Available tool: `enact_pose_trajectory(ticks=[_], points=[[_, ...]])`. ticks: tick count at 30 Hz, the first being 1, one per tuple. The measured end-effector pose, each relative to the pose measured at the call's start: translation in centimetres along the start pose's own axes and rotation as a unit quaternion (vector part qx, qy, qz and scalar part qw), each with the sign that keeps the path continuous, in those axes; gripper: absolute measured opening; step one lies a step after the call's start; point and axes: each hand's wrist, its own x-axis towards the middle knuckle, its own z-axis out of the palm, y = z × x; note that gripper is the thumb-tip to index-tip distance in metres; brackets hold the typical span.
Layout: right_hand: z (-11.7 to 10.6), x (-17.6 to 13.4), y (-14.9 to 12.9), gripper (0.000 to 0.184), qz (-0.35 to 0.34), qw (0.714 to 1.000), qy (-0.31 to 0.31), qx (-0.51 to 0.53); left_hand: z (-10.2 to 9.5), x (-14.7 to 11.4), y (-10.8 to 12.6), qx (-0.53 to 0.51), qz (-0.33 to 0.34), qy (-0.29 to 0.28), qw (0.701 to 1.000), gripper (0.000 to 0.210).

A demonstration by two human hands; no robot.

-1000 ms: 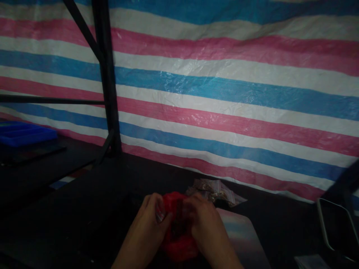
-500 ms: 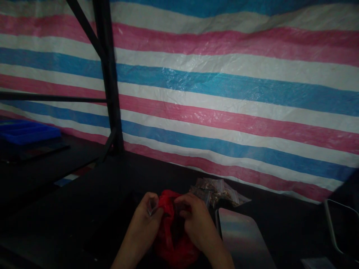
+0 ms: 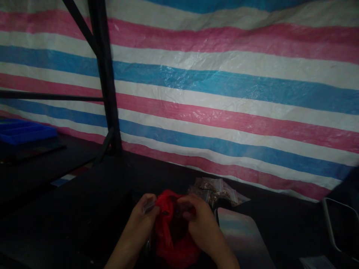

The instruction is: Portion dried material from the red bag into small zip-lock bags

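Observation:
A red plastic bag (image 3: 178,256) stands with its mouth open between my hands, and dark contents that I cannot make out show inside. My left hand (image 3: 141,218) is closed at the bag's left rim, with a small piece of clear plastic (image 3: 149,206) between its fingers. At the opposite side of the mouth, my right hand (image 3: 203,220) has its fingers curled around the rim, the index finger and thumb a little apart. Dim light hides the fingertips partly. Just behind the right hand lie clear zip bags (image 3: 215,188) filled with small brownish pieces.
A flat silvery panel (image 3: 242,235) lies right of my right hand. Farther right are a pale-rimmed dark tray (image 3: 340,228) and some clear plastic (image 3: 316,262). A blue compartment tray (image 3: 28,131) sits far left, beyond a black metal post (image 3: 108,86). Striped sheeting (image 3: 224,101) hangs behind the black table (image 3: 140,158).
My hands have moved slightly apart, and the mouth of the red bag is wider. The view has shifted a little. The zip bags lie as before.

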Motion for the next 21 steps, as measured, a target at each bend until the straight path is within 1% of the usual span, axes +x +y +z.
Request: enact_pose_trajectory(ticks=[3, 6, 10, 12, 14, 16, 18, 21], points=[[-1.3, 0.1, -0.5, 0.047, 0.007, 0.999, 0.006, 0.043, 0.2, 0.3, 0.0, 0.018, 0.041, 0.001, 0.999, 0.02], [-1.7, -0.1, -1.5, 0.048, -0.016, 0.999, 0.0, 0.051, 0.5, 0.3, 0.0, 0.033, 0.062, 0.0, 0.998, 0.02], [-0.5, -0.7, -2.3, 0.051, -0.038, 0.999, 0.003, -0.007, 0.7, 0.0, 0.3, 0.05, 0.064, 0.0, 0.997, 0.019], [0.2, -1.0, -2.4, 0.052, -0.039, 0.998, 0.009, -0.041, 0.7, -0.1, 0.6, 0.054, 0.06, -0.005, 0.997, 0.018], [0.8, -1.1, -2.3, 0.053, -0.045, 0.998, 0.012, -0.052, 0.6, -0.2, 0.8, 0.056, 0.058, -0.012, 0.997, 0.019], [1.2, -1.2, -2.1, 0.053, -0.048, 0.998, 0.018, -0.043, 0.5, -0.1, 0.8, 0.06, 0.059, -0.016, 0.996, 0.02], [1.3, -1.1, -1.7, 0.051, -0.041, 0.999, 0.019, -0.025, 0.3, 0.0, 0.6, 0.066, 0.062, -0.008, 0.996, 0.021], [1.1, -0.9, -0.8, 0.049, -0.013, 0.999, 0.021, 0.02, 0.1, 0.2, 0.2, 0.079, 0.073, 0.033, 0.994, 0.023]])
